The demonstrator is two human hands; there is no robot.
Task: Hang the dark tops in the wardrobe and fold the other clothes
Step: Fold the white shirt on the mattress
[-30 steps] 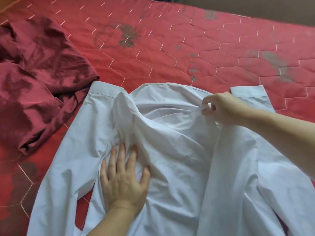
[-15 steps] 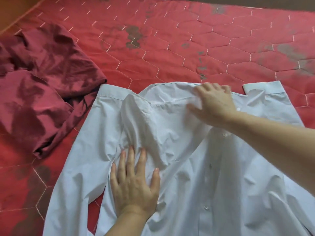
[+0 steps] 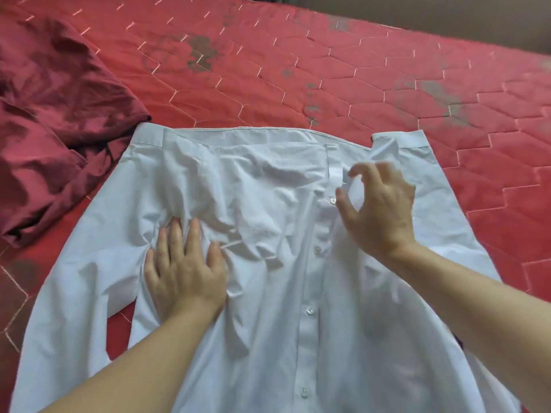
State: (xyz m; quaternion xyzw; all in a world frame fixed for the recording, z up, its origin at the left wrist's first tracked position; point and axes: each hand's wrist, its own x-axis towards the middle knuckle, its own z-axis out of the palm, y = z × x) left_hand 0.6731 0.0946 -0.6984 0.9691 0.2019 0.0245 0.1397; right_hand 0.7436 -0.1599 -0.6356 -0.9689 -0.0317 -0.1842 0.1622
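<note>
The left hand (image 3: 185, 269) lies flat on the white shirt (image 3: 268, 263), fingers straight, likely to keep it from sliding. Past it, the right hand (image 3: 378, 210) hovers by the button strip, fingers loosely curled, holding nothing. The shirt is spread wrinkly on the red bed (image 3: 328, 70). Left of the shirt sits a dark red top (image 3: 53, 114).

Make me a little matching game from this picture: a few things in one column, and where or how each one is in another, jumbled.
Things:
1. left hand
2. right hand
3. white shirt
4. dark red garment

States:
A. crumpled at the far left of the bed
B. spread out, buttons showing
C. pressed flat on the cloth
D. lifted, fingers loosely curled, holding nothing

Pairs: 1-C, 2-D, 3-B, 4-A
</note>
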